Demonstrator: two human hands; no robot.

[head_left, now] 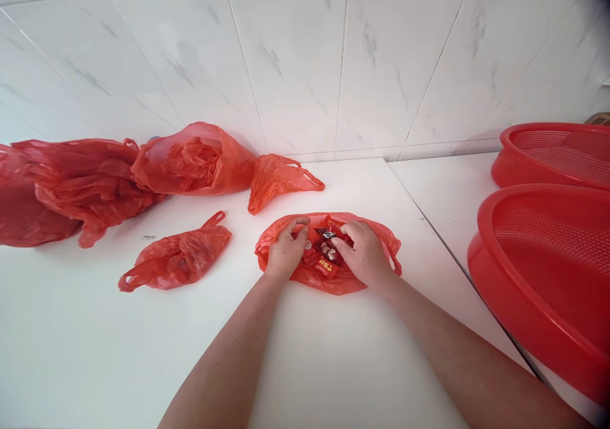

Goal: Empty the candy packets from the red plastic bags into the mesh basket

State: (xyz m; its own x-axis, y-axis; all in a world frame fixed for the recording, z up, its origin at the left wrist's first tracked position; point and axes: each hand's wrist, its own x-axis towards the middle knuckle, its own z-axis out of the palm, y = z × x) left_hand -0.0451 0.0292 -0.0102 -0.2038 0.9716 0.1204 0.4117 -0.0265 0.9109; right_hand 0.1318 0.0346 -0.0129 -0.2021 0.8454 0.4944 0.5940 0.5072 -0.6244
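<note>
Head view, operator's report. Primary item: a red plastic carrier bag (328,285) lies flat on the white desk (95,346), directly ahead of me and near the wall, with small red and dark wrapped packets (328,250) showing at its middle. Both hands are on this bag. The left hand (286,251) rests at the bag's left side, fingers (296,228) curled downward beside the packets. The right hand (363,252) reaches in from the right, fingers (344,232) extended and angled toward the packets, touching or just over them. I cannot tell whether either hand has a firm hold. This opposed placement appears to steady the thin film and keep the packets within reach of both hands.

Left of the hands, a flattened red bag (176,257) lies on the desk. Behind it, a crumpled red bag (279,181) and a larger open red bag (195,162) sit against the tiled wall (381,67), with a heap of red bags (71,187) further left. To the right, two red mesh baskets (481,245) stand well apart from the hands, a position that appears to leave them room to work.
</note>
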